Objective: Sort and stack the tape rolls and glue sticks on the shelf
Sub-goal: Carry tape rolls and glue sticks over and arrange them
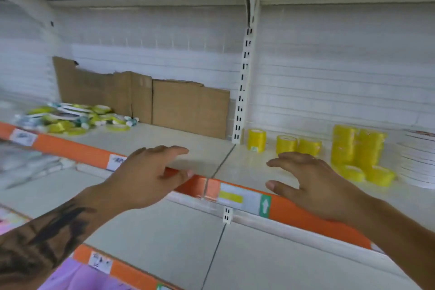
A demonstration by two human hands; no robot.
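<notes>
head view: 2 empty hands (150, 176) over glossy, seemingly cylindrical yellow tape rolls (357, 148).

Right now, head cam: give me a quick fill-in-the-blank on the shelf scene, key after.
1. Both the left hand and the right hand hold ____.
2. The stacked tape rolls are ____ in colour.
3. The loose pile of tape lies to the ____ of the hands.
4. The cardboard leans against the shelf's ____ wall.

Missing words: nothing; yellow; left; back
</notes>
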